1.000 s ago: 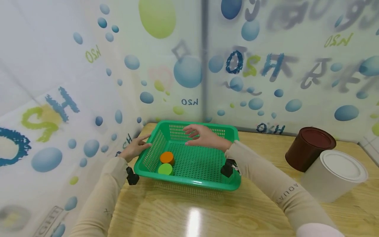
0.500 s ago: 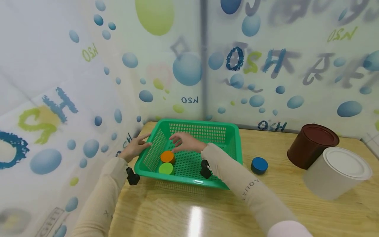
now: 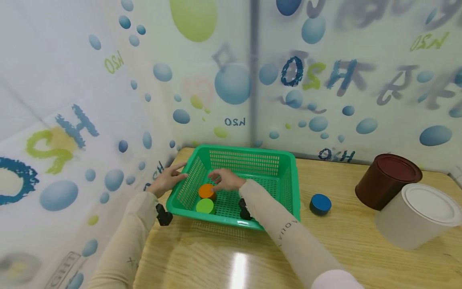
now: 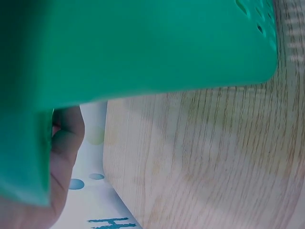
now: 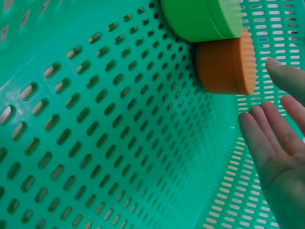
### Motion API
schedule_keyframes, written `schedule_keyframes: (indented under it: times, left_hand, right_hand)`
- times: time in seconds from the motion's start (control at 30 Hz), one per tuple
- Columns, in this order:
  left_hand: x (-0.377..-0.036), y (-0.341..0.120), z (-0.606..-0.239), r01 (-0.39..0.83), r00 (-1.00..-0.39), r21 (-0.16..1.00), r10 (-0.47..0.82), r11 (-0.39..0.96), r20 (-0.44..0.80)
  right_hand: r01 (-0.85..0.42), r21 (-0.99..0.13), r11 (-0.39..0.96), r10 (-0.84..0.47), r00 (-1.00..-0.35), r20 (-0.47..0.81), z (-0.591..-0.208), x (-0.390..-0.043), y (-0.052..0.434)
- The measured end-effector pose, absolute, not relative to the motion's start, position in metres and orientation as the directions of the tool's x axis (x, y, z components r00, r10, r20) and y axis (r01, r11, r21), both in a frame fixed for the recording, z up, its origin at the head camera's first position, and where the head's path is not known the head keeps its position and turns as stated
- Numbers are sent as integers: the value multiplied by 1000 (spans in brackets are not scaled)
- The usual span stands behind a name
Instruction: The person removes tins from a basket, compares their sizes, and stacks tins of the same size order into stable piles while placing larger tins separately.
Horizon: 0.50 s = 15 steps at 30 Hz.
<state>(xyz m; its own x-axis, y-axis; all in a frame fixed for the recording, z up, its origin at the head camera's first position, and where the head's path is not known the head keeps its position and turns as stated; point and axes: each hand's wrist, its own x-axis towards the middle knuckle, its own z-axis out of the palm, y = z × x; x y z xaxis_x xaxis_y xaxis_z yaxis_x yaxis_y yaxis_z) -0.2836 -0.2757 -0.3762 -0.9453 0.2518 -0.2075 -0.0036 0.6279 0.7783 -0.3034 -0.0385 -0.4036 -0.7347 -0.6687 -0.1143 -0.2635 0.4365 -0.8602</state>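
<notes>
Right hand neared the orange puck (wrist view: fingers apart).

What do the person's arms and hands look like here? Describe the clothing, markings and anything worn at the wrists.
Both arms wear long, close-fitting beige sleeves. The right sleeve carries dark lettering along the forearm and ends in a pale pink cuff near the upper arm; the left sleeve has a small dark mark. A small black device sits at each wrist. The left hand and right hand are bare, without gloves.
</notes>
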Motion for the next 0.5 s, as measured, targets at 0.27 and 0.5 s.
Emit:
schedule_keyframes:
  times: [0.27, 0.5]
  left_hand:
    - [-281, -276, -374, 15, -950, 775, 251, 632, -186]
    - [-280, -273, -373, 13, -950, 778, 251, 628, -186]
  right_hand:
    - [-314, -815, 487, -692, -708, -141, -414, -308, -46]
    - [-318, -816, 483, -713, -684, -155, -417, -308, -52]
